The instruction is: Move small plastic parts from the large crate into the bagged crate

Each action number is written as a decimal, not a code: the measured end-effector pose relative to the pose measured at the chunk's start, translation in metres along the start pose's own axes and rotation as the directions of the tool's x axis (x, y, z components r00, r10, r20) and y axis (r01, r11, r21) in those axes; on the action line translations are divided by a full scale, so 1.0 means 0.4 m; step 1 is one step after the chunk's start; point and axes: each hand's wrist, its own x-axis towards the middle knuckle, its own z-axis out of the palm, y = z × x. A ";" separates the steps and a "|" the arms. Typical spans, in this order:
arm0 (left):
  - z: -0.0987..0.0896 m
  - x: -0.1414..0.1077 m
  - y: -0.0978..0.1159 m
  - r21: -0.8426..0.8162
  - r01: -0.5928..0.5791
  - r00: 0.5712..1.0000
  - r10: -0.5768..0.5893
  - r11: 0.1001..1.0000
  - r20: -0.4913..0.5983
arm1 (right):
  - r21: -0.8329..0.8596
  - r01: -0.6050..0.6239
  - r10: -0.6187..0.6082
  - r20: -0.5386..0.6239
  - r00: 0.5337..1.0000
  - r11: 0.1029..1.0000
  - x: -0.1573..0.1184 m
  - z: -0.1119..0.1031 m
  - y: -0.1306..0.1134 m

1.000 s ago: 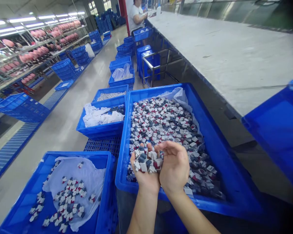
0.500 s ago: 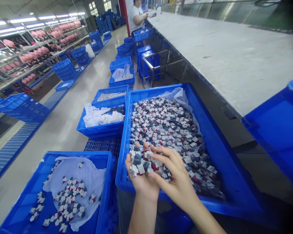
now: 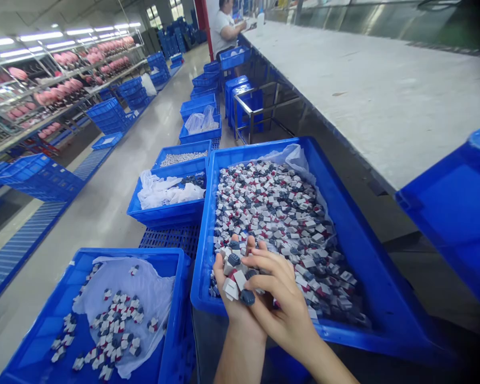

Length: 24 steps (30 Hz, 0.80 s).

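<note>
My left hand (image 3: 242, 314) is cupped palm up over the near end of a large blue crate (image 3: 203, 229), holding a small heap of plastic parts (image 3: 240, 278). These parts are white blocks with ribbed dark-blue ends and bits of red. My right hand (image 3: 290, 301) lies across the left palm, its fingers curled over the heap and its thumb beside a dark-blue end. The fingers partly hide the held parts. Beneath both hands, many parts of the same kind (image 3: 264, 202) fill the crate, which has a clear plastic liner (image 3: 296, 156).
A lower-left blue crate (image 3: 180, 298) holds scattered similar parts on a plastic sheet (image 3: 152, 288). More blue crates (image 3: 168, 210) line the floor ahead. A long pale worktable (image 3: 364, 80) runs along the right, near a blue bin (image 3: 460, 213). One person (image 3: 226, 32) sits far off.
Both hands have shifted slightly right. My right fingers have closed further over the heap, and a dark-blue end now shows beside the right thumb.
</note>
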 end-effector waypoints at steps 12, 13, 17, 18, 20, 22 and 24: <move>0.009 0.000 0.028 -0.010 -0.065 0.998 0.064 0.998 -0.018 | 0.007 -0.072 0.071 0.146 0.987 0.997 -0.011 -0.016 -0.001; 0.010 0.000 0.027 -0.024 -0.051 0.999 0.051 0.998 -0.014 | 0.036 -0.084 0.078 0.149 0.986 0.996 -0.014 -0.016 0.000; 0.007 -0.004 0.026 -0.019 -0.036 0.999 0.037 0.999 0.018 | 0.160 -0.162 0.164 0.001 0.986 0.974 -0.019 -0.016 0.003; 0.005 -0.005 0.027 -0.010 -0.034 0.999 0.034 0.999 0.037 | 0.151 -0.175 0.182 -0.034 0.983 0.973 -0.018 -0.018 0.005; 0.002 -0.007 0.029 0.005 -0.039 0.996 0.038 0.999 0.076 | 0.075 -0.183 0.187 -0.048 0.981 0.980 -0.017 -0.024 0.012; 0.001 -0.008 0.032 0.022 -0.055 0.995 0.053 0.998 0.090 | -0.016 -0.169 0.169 -0.008 0.986 0.985 -0.016 -0.032 0.023; 0.004 -0.009 0.034 0.035 -0.082 0.993 0.078 0.996 0.091 | -0.085 -0.143 0.147 0.042 0.988 0.986 -0.019 -0.039 0.035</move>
